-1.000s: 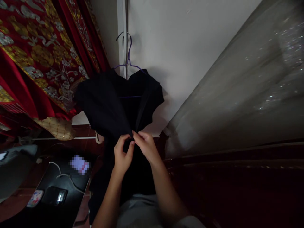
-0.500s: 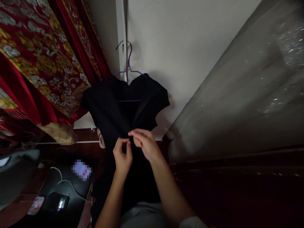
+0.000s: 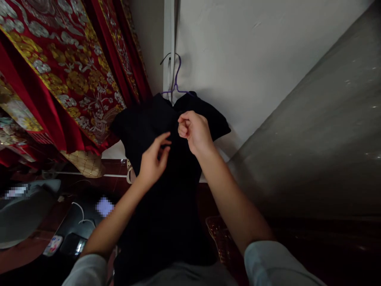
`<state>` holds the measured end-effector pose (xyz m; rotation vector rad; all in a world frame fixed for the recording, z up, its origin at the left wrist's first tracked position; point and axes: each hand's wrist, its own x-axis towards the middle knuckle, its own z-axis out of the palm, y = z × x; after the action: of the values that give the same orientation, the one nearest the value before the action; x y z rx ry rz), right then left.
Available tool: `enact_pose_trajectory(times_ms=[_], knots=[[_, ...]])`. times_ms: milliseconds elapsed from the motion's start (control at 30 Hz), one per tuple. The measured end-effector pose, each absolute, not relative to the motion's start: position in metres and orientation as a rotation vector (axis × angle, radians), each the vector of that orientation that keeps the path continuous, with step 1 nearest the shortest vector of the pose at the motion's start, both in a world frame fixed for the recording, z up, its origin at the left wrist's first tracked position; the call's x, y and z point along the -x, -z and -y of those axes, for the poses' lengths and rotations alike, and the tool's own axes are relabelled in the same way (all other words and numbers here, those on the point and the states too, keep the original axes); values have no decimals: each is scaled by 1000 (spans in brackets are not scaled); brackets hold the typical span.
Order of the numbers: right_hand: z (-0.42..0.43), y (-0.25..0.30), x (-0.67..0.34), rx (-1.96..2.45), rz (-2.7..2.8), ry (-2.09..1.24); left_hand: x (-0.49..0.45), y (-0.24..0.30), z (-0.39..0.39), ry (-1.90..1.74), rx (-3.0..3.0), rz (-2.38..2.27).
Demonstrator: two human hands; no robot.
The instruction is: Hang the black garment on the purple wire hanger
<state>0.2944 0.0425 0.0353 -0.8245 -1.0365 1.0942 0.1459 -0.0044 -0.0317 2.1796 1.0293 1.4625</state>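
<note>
Far to the left of the black garment [image 3: 166,198] hangs a red cloth [image 3: 59,67] worked in gold and silver flowers, its folds falling down towards a gold mesh piece [image 3: 86,163]. Below the garment's left side sits a dark counter [image 3: 70,228] carrying a phone [image 3: 73,247] and a loop of white cable [image 3: 79,208], all set well away from the hands.

The garment itself is the thing being handled. It hangs on a purple hanger [image 3: 176,77] hooked high by a white strip [image 3: 168,39] on the wall, so its front faces the person and both hands stay free. The left hand [image 3: 153,161] is on the garment's chest, loosely open, with the fingers spread and curled against the fabric, and seems to hold the cloth flat and steady. The right hand [image 3: 195,129] is higher, just under the garment's neck opening. It is closed into a fist that looks pinched on the front edge, though the knuckles hide exactly what the fingertips grip.

To the right of the garment is bare pale wall [image 3: 253,59], and further right a grey, faintly glittering sheet [image 3: 312,139] slopes down. A woven basket [image 3: 218,236] sits by the garment's lower right.
</note>
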Motion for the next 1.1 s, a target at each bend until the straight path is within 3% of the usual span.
enact_pose_trajectory(times_ms=[167, 367, 567, 633, 733, 900, 1000, 1100], knots=[[-34, -38, -302, 826, 1270, -810, -153, -37, -47, -1590, -2462, -855], [-49, -27, -305, 939, 1354, -544, -159, -56, -54, -1443, -2617, -920], [-56, 42, -286, 1228, 1210, -783, -125, -90, -70, -2173, -2324, -904], [-45, 64, -291, 1215, 1254, -846, -87, -77, -101, -2230, -2176, -1054], [-24, 83, -311, 1178, 1421, -852, -24, -24, -137, -2067, -1991, -1335], [-1, 78, -342, 1228, 1710, -456, 19, 63, -108, -1195, -2177, -1364], [6, 66, -341, 1099, 1667, -196, 4, 70, -73, -962, -2225, -1309], [7, 57, -328, 1001, 1607, -149, -25, 49, -47, -1017, -2259, -1265]])
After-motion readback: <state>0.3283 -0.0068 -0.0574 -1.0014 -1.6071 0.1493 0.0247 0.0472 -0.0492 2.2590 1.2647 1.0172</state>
